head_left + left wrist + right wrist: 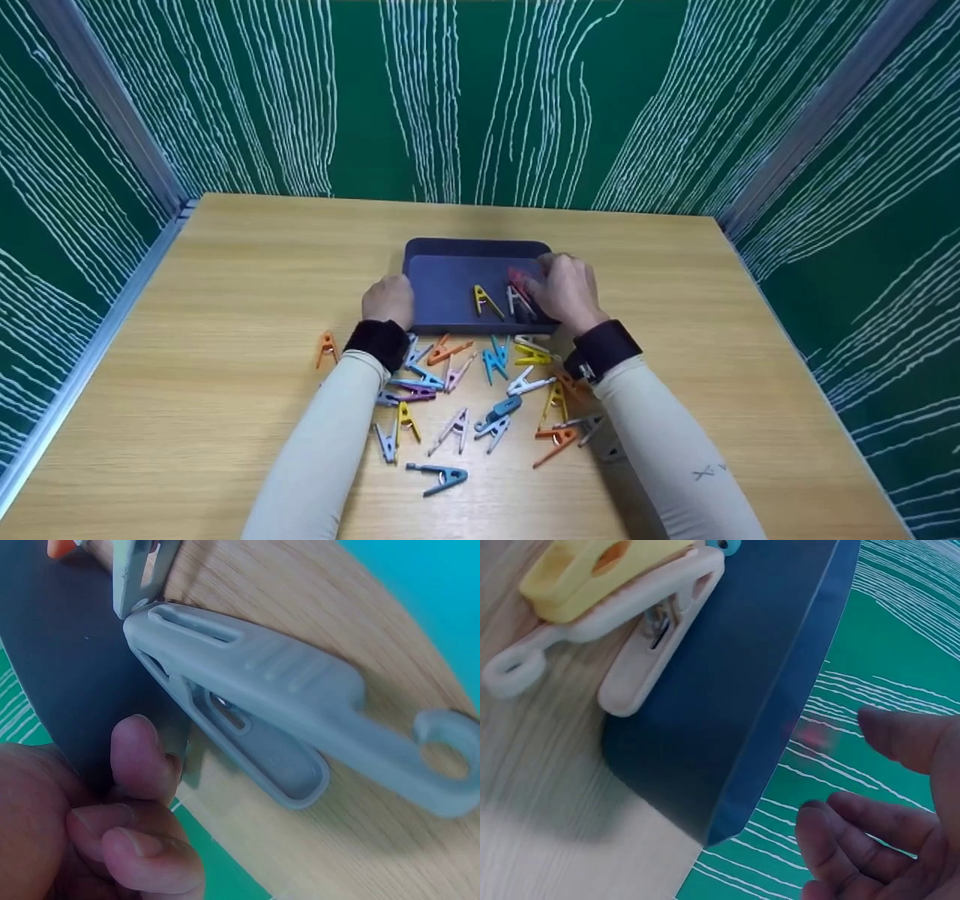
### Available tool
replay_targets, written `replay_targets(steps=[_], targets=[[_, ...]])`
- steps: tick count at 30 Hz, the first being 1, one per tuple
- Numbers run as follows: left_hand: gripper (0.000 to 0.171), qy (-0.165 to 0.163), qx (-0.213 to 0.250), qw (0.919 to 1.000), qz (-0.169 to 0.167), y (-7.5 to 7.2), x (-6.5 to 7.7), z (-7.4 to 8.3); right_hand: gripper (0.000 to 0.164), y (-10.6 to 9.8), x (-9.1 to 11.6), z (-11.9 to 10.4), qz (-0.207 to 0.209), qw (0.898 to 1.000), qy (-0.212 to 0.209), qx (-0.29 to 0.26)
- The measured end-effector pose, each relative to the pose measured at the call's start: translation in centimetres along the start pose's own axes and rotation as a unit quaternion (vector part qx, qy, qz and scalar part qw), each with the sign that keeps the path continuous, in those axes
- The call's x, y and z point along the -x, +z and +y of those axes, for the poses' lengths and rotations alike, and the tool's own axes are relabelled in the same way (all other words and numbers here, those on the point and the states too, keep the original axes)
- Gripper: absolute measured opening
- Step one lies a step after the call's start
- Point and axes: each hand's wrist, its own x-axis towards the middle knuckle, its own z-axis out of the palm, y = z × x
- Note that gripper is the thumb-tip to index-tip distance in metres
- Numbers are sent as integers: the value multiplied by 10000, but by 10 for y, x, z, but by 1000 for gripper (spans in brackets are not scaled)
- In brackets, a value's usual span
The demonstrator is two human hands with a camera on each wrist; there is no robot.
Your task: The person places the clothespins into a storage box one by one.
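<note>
A dark blue-grey tray point(442, 292) sits on the table. My left hand point(388, 301) grips its left side near the front corner, fingers curled in the left wrist view. Over the tray's right end is my right hand point(571, 292), thumb and fingers apart in the right wrist view. A blurred red clothespin point(516, 277) shows just beside its fingertips. Inside the tray lie a yellow clothespin point(487, 301) and a white clothespin point(514, 301). Close to the left hand, a grey-blue clothespin point(255, 675) touches the tray's outer wall.
Several clothespins of many colours are scattered before the tray, among them a blue one point(442, 478), an orange one point(556, 439) and a lilac one point(451, 431). A lone orange clothespin point(327, 348) lies at left. Green walls with white lines point(480, 97) enclose the table.
</note>
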Motion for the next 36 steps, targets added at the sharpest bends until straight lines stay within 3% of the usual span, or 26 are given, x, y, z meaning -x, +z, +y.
replay_targets(steps=[4, 9, 16, 22, 28, 36], targets=[[30, 10, 13, 10000, -57, 0, 1, 1, 46, -2, 7, 5, -18, 9998, 98, -150], [30, -45, -19, 10000, -86, -3, 1, 2, 39, -6, 15, 12, -104, 9987, 210, -453], [31, -148, 8, 9997, -206, -1, -1, 1, 36, -13, 30, 19, -158, 9987, 149, -466], [32, -114, -33, 9999, -103, 2, -2, -1, 33, -20, 49, 27, -65, 9989, -36, -458], [31, -92, -43, 9999, -35, 3, -2, -1, 35, -26, 71, 40, -689, 9970, -196, -299], [31, -91, -50, 9999, -54, 0, 0, 0, 35, -36, 92, 55, -1602, 9845, -523, 475]])
